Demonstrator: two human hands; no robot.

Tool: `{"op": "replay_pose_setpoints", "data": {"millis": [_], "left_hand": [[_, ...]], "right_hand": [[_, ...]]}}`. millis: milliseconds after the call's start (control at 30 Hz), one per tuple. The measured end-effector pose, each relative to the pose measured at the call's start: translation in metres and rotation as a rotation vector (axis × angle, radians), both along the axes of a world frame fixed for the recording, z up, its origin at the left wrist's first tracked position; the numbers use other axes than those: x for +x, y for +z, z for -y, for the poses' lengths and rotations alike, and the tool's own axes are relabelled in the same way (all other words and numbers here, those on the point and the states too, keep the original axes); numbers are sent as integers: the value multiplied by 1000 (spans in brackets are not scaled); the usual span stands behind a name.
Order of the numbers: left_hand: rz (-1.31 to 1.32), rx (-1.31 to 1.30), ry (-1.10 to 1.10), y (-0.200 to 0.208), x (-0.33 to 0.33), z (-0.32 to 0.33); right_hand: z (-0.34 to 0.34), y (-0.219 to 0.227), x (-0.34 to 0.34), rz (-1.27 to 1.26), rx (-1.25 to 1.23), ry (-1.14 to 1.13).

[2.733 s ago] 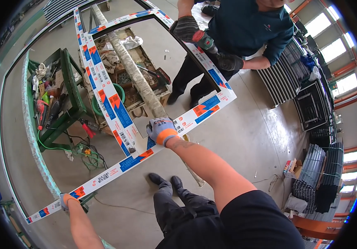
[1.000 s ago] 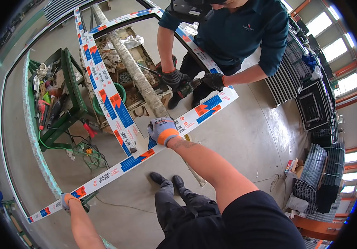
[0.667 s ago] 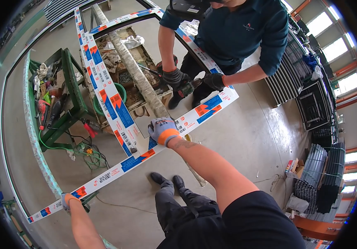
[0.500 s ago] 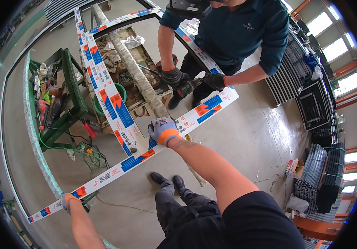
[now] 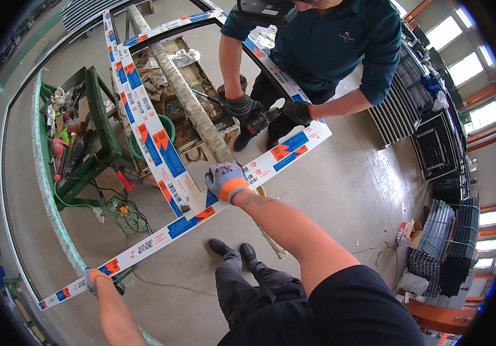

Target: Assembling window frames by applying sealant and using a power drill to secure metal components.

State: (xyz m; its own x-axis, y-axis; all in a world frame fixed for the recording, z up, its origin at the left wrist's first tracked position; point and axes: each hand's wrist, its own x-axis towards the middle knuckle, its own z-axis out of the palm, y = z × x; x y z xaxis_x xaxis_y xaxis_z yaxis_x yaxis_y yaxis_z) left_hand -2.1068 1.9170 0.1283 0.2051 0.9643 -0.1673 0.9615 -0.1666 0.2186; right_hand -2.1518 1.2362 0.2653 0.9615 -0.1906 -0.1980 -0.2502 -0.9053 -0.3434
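Observation:
A large frame covered in white film with blue and orange print (image 5: 156, 245) lies across supports in front of me. My left hand (image 5: 95, 279), in a grey and orange glove, is closed around its near bar at the far left end. My right hand (image 5: 226, 180), gloved alike, is closed on the same bar where a crossbar meets it; its fingertips are partly hidden. Beside it lies a thin flat grey plate (image 5: 198, 175) in the corner. Across the frame a co-worker in dark gloves holds a cordless drill (image 5: 259, 122) near the right-hand bar.
At left stands a green metal stand (image 5: 95, 115) loaded with hand tools. A wrapped support rail (image 5: 181, 86) runs beneath the frame, above a wooden box of scraps and a green bucket (image 5: 164, 130). Cables (image 5: 124, 213) lie on the floor. Stacked metal profiles (image 5: 432, 230) line the right side.

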Motion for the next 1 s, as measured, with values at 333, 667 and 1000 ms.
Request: {"op": "replay_pose_setpoints", "data": {"millis": [333, 667, 1000], "left_hand": [[64, 25, 80, 22, 6, 56], [103, -14, 145, 17, 12, 101], [-91, 17, -61, -20, 8, 16]], "right_hand": [[13, 0, -6, -8, -33, -20], [28, -4, -14, -13, -71, -46], [12, -1, -5, -1, -37, -22]]}}
